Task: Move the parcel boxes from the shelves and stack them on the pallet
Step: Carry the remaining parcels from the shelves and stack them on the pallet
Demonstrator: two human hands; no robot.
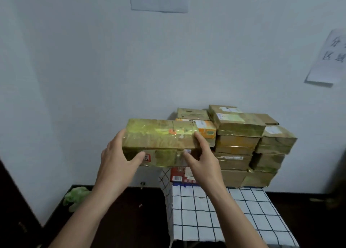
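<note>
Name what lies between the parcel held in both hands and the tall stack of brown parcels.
Head view: an orange box, with a small brown parcel on top, sits between the held parcel and the stack.

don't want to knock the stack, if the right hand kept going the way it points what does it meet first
The right hand grips the held box, so that is first. Past it, probably the orange box in the stack behind, though depth is unclear.

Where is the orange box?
In the head view, the orange box sits left of the brown stack, under a small brown parcel, right behind the held long box.
</note>
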